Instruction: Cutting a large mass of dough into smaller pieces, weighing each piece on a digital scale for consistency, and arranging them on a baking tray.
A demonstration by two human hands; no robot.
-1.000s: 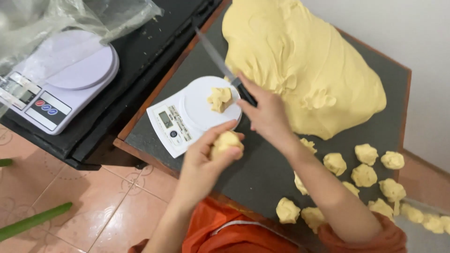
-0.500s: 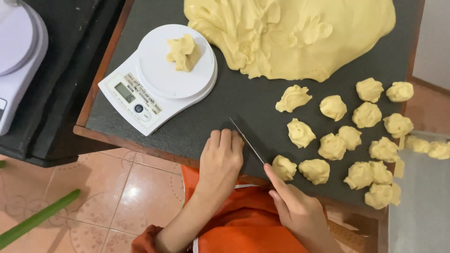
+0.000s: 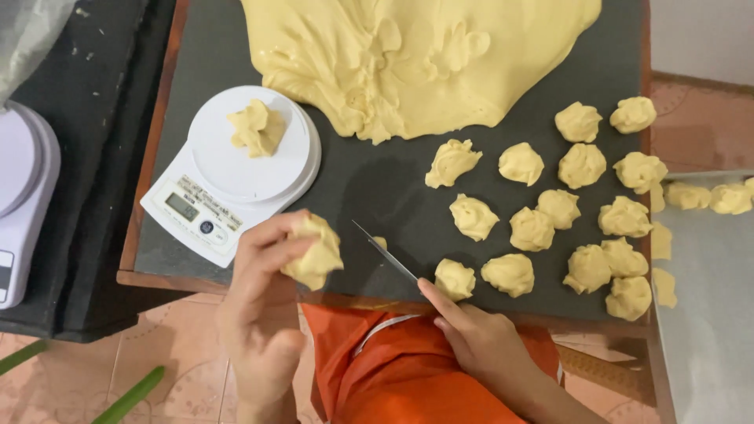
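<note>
Near the front edge of the dark table [image 3: 236,31], the left hand [image 3: 263,302] is closed around a lump of yellow dough [image 3: 316,253], pinching it between thumb and fingers just in front of the white kitchen scale [image 3: 228,177]; the fingers cover the lump's near side, so its full shape cannot be made out. On the scale's round plate sits a smaller piece of dough [image 3: 256,127]. The right hand [image 3: 479,338] grips a knife [image 3: 385,253], index finger laid along it; the handle is hidden inside the fist, and only the thin blade shows, its tip pointing up and left over the table top. Just beside the blade's base lies one of many dough portions [image 3: 454,279], which spread in loose rows towards the right edge; a few at far right lie on a pale tray [image 3: 707,314] that is cut off by the frame. A big mass of dough [image 3: 424,55] fills the table's far side, its top cut off. At left a second scale [image 3: 20,204] is only partly in view. An orange garment [image 3: 393,369] shows below.
</note>
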